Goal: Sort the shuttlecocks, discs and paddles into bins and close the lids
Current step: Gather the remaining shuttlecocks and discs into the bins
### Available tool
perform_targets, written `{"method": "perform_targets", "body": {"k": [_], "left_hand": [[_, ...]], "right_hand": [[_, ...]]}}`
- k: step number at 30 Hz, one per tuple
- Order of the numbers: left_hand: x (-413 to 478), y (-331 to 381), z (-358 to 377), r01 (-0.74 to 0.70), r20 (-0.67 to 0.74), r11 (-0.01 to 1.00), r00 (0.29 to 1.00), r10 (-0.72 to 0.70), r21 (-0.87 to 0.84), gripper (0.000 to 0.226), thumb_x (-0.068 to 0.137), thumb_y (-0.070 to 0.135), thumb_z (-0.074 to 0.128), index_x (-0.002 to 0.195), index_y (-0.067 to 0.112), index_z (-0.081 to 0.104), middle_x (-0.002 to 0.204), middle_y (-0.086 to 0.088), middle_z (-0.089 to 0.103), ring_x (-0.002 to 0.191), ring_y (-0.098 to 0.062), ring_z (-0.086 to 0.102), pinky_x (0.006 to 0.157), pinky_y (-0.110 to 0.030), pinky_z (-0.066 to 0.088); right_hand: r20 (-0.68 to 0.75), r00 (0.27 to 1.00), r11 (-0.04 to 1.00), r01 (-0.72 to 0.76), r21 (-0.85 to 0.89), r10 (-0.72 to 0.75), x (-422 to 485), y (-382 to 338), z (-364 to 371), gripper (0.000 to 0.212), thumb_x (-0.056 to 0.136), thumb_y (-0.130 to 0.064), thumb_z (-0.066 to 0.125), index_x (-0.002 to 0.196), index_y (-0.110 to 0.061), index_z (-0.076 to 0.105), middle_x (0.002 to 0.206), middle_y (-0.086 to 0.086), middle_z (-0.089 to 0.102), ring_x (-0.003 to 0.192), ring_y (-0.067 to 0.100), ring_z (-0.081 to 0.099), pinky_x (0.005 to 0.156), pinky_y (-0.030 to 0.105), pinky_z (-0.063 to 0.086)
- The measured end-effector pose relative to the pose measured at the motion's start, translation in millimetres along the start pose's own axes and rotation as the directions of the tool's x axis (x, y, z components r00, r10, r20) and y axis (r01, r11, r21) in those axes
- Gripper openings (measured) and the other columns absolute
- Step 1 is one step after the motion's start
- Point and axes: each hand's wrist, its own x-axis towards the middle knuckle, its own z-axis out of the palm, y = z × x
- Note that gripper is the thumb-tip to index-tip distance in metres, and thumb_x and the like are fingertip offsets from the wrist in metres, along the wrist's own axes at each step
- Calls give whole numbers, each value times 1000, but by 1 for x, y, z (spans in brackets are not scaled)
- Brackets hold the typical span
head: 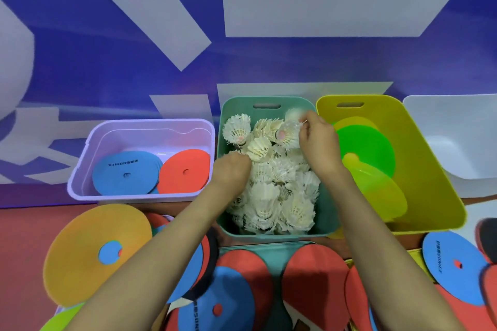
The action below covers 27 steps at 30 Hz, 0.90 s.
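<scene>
1. A blue backdrop [80, 62] with pale grey-white shapes fills the upper half of the view.
2. The yellow bin [430, 169] stands open at right, with a green disc [368, 148] and yellow ones leaning inside it. A white bin [457, 121] stands just beside it, further right.
3. The teal bin [269, 234] stands open in the middle between the other two, heaped with white shuttlecocks [279, 196].
4. The lilac bin [80, 169] stands open at left. A blue disc [123, 172] and a red disc [185, 172] lie flat in it, overlapping.
5. An orange disc [88, 250] lies in the near-left foreground atop loose blue and red discs.
6. Red paddles [314, 277] rest on a teal lid [269, 246] in front of the teal bin. Another blue disc [454, 263] lies at near right.
7. The right hand [317, 140] reaches over the teal bin's far right corner, its fingertips pinching the feathers of a single shuttlecock [289, 134] on top of the heap.
8. The left hand [231, 169] is down among the shuttlecocks at the bin's left side, its fingers hidden. Whether it holds anything cannot be told.
</scene>
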Motion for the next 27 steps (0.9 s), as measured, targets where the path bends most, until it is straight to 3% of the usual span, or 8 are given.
{"method": "perform_targets", "body": {"k": [6,9,13,16,18,21,23,27], "left_hand": [[-6,-1,6,-74,14,997,997,74,14,31,86,-9,40,110,1,57,115,-15,60,108,-30,58,86,-35,47],[-19,-2,2,-85,35,996,996,85,9,30,86,-6,41,111,0,56,115,-16,58,108,-32,57,85,-36,46],[-36,-4,4,-51,-108,995,993,42,-82,23,85,0,52,107,3,57,108,-14,57,101,-32,57,77,-37,48],[-34,-9,6,-88,-279,989,959,52,-119,35,61,0,75,94,4,64,96,-13,62,85,-31,64,65,-32,53],[-36,-8,4,-109,-177,992,979,98,-58,33,78,5,63,110,5,57,111,-12,59,98,-29,61,80,-31,49],[-36,-1,5,-102,38,994,994,104,-50,32,95,9,38,126,5,44,126,-11,52,111,-31,55,91,-36,42],[-40,1,2,-84,48,992,995,89,-92,30,96,12,37,124,5,47,128,-12,49,116,-31,51,87,-37,43],[-67,-8,-5,-109,-119,949,990,77,-295,41,96,21,45,136,11,42,151,-8,27,137,-26,30,105,-34,31]], "right_hand": [[119,993,977,18,-210,7,30,-7,30,30,87,9,39,112,-3,49,102,23,60,89,37,57,62,32,31],[200,979,957,24,-290,36,33,-12,42,32,88,10,37,115,-4,48,105,22,61,92,39,60,65,37,41],[213,973,933,-1,-359,83,30,-15,41,31,91,0,41,120,-7,52,113,17,62,101,36,59,71,35,46],[231,973,952,44,-302,28,20,-14,33,39,95,-16,47,133,-9,44,133,13,50,122,31,44,92,39,43],[326,944,967,125,-224,-46,10,-15,28,40,99,-28,42,136,-13,43,138,9,46,127,29,40,100,39,37],[511,857,959,91,-270,62,4,-11,26,40,99,-36,36,132,-17,48,137,11,49,126,31,43,102,42,35],[550,830,948,102,-301,85,-1,-9,24,39,98,-36,39,128,-15,52,137,12,49,126,31,42,104,44,34],[438,896,964,181,-197,-79,-24,-23,4,43,95,-33,49,136,-19,47,143,6,43,133,26,35,110,39,27]]}}
